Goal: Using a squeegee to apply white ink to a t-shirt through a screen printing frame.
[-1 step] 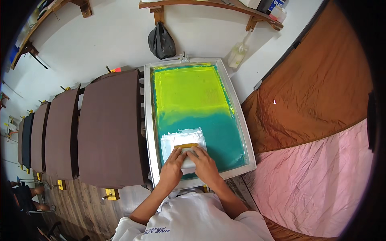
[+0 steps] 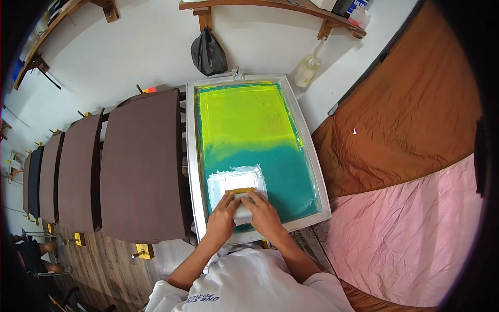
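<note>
A screen-printing frame [image 2: 192,130] with a pale metal border lies in front of me. Yellow-green colour covers the far part of its mesh, and the near part is teal [image 2: 283,179]. At the near left of the mesh is a patch of white ink [image 2: 236,179]. Over it, both hands grip a squeegee [image 2: 240,191] with a yellowish-brown edge. My left hand [image 2: 222,214] is closed on its left side and my right hand [image 2: 264,212] on its right, fingertips nearly meeting. What lies under the screen is hidden.
Several brown fabric-covered boards [image 2: 145,166] run in a row to the left. Brown cloth [image 2: 400,114] and pink cloth [image 2: 400,239] hang at the right. Wooden shelves [image 2: 275,5] and a black bag [image 2: 209,52] are on the wall. A person's legs [image 2: 44,256] show far left.
The squeegee and both hands have shifted very slightly toward me over the white patch. The screen frame stays put.
</note>
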Action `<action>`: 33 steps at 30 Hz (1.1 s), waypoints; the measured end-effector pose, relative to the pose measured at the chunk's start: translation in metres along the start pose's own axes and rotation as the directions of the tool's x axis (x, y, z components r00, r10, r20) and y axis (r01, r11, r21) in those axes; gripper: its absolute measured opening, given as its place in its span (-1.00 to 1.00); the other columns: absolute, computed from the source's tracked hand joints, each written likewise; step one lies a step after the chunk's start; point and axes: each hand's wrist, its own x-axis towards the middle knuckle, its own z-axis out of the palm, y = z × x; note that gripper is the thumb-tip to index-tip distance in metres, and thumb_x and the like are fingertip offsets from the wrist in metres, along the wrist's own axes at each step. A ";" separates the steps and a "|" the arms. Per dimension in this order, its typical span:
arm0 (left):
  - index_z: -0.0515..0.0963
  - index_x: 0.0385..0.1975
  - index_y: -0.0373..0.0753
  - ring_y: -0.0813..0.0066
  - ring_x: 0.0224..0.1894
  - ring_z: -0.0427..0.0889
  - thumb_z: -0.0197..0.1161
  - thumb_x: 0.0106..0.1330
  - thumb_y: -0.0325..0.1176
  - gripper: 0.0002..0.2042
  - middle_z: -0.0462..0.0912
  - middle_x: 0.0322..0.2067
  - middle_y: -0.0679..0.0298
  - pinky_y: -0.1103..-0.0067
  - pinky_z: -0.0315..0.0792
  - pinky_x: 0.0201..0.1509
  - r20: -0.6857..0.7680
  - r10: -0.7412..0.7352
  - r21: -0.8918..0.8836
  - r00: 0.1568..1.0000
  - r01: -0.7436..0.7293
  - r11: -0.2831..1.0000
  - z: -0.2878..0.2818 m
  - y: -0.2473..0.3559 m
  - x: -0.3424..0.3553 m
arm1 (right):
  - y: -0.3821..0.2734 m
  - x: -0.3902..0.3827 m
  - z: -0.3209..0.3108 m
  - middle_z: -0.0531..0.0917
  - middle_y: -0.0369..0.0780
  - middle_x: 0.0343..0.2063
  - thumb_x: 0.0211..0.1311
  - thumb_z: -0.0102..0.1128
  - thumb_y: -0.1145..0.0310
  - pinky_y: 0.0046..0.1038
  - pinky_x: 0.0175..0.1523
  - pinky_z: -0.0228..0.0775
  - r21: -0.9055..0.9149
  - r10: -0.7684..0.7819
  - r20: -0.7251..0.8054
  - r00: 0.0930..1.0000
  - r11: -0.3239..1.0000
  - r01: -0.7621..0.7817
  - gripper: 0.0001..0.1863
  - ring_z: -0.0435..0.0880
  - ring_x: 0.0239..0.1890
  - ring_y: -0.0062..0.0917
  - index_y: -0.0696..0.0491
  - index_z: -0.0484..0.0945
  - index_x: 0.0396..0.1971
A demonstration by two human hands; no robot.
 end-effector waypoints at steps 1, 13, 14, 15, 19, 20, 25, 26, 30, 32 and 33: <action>0.46 0.08 -0.34 -0.06 0.27 0.37 0.08 -0.11 -0.79 -0.39 0.43 0.18 -0.09 0.28 0.40 0.24 -0.003 -0.005 -0.014 1.000 0.005 1.000 0.000 0.001 -0.003 | 0.001 -0.001 -0.003 0.51 -0.04 0.03 0.09 0.04 0.62 -0.24 0.11 0.48 0.001 0.000 0.003 1.000 1.000 0.000 -0.58 0.46 0.19 -0.11 0.09 0.54 0.00; 0.43 0.13 -0.34 -0.02 0.31 0.33 0.09 -0.08 -0.79 -0.38 0.41 0.19 -0.13 0.31 0.35 0.31 0.038 -0.043 -0.038 0.998 0.044 0.998 -0.007 0.017 -0.016 | -0.002 -0.007 -0.013 0.49 -0.02 0.08 0.09 0.02 0.64 -0.23 0.16 0.44 0.005 0.036 0.174 0.984 0.999 -0.038 -0.55 0.42 0.24 -0.09 0.08 0.53 0.03; 0.43 0.13 -0.34 -0.02 0.31 0.33 0.09 -0.08 -0.79 -0.38 0.41 0.19 -0.13 0.31 0.35 0.31 0.039 -0.041 -0.039 0.998 0.043 0.998 -0.004 0.012 -0.015 | -0.002 -0.010 -0.004 0.50 -0.02 0.07 0.08 0.02 0.64 -0.23 0.16 0.45 0.000 0.028 0.116 0.993 1.000 -0.028 -0.55 0.42 0.23 -0.09 0.08 0.53 0.02; 0.43 0.13 -0.35 -0.02 0.31 0.33 0.10 -0.09 -0.78 -0.38 0.41 0.19 -0.13 0.31 0.35 0.30 0.034 -0.042 -0.035 0.999 0.043 0.998 -0.003 0.009 -0.013 | -0.003 -0.010 -0.001 0.51 -0.02 0.06 0.07 0.02 0.65 -0.23 0.15 0.46 -0.004 0.016 0.062 0.998 1.000 -0.016 -0.55 0.42 0.23 -0.09 0.09 0.54 0.02; 0.41 0.13 -0.35 -0.01 0.32 0.33 0.08 -0.09 -0.79 -0.37 0.40 0.21 -0.13 0.31 0.36 0.30 0.054 -0.050 -0.052 0.997 0.053 0.997 -0.008 0.015 -0.021 | -0.009 -0.007 -0.019 0.52 -0.02 0.05 0.06 0.05 0.64 -0.25 0.12 0.48 -0.001 0.042 0.201 0.979 0.999 -0.042 -0.55 0.43 0.23 -0.09 0.09 0.54 0.01; 0.41 0.14 -0.35 -0.01 0.32 0.33 0.08 -0.10 -0.79 -0.36 0.39 0.21 -0.13 0.31 0.36 0.30 0.045 -0.047 -0.062 0.998 0.050 0.997 -0.008 0.016 -0.022 | -0.012 -0.008 -0.019 0.53 -0.02 0.04 0.05 0.04 0.65 -0.25 0.11 0.48 -0.030 0.019 0.126 0.992 0.999 -0.016 -0.56 0.44 0.22 -0.09 0.09 0.54 0.00; 0.40 0.14 -0.33 -0.02 0.32 0.32 0.08 -0.10 -0.80 -0.36 0.38 0.22 -0.12 0.31 0.37 0.29 0.085 -0.041 -0.036 0.996 0.044 0.998 -0.001 0.010 -0.026 | -0.007 -0.019 -0.009 0.52 -0.05 0.09 -0.12 0.09 0.73 -0.25 0.23 0.38 0.025 0.069 0.130 0.989 0.997 -0.072 -0.42 0.43 0.22 -0.13 0.09 0.54 0.03; 0.41 0.13 -0.33 -0.02 0.32 0.32 0.07 -0.10 -0.80 -0.36 0.39 0.21 -0.12 0.31 0.37 0.29 0.082 -0.059 -0.045 0.995 0.062 0.997 -0.002 0.015 -0.027 | -0.006 -0.019 -0.013 0.51 -0.05 0.09 -0.11 0.09 0.74 -0.24 0.23 0.37 0.041 0.069 0.189 0.980 0.996 -0.078 -0.42 0.43 0.23 -0.13 0.08 0.54 0.04; 0.41 0.13 -0.32 -0.02 0.31 0.34 0.08 -0.11 -0.79 -0.36 0.40 0.21 -0.11 0.31 0.37 0.29 0.034 -0.035 -0.024 0.999 0.035 0.999 0.005 0.007 -0.024 | -0.007 -0.022 -0.003 0.51 -0.05 0.09 -0.10 0.07 0.75 -0.24 0.24 0.36 0.020 0.045 0.041 0.998 0.999 -0.045 -0.41 0.42 0.24 -0.14 0.08 0.54 0.05; 0.40 0.14 -0.32 -0.02 0.31 0.33 0.08 -0.11 -0.80 -0.34 0.40 0.21 -0.11 0.31 0.37 0.29 0.026 -0.018 -0.003 0.999 0.018 1.000 0.004 0.009 -0.028 | -0.008 -0.023 -0.008 0.50 -0.05 0.10 -0.10 0.06 0.75 -0.24 0.25 0.35 0.048 0.072 0.129 0.989 0.996 -0.078 -0.41 0.42 0.24 -0.14 0.08 0.54 0.05; 0.40 0.15 -0.32 -0.02 0.31 0.33 0.09 -0.12 -0.80 -0.34 0.40 0.21 -0.11 0.30 0.36 0.30 0.052 -0.048 -0.043 0.998 0.050 0.998 0.001 0.015 -0.029 | -0.010 -0.022 -0.011 0.50 -0.05 0.10 -0.10 0.06 0.75 -0.24 0.25 0.35 0.049 0.074 0.130 0.989 0.996 -0.081 -0.41 0.42 0.24 -0.14 0.08 0.54 0.05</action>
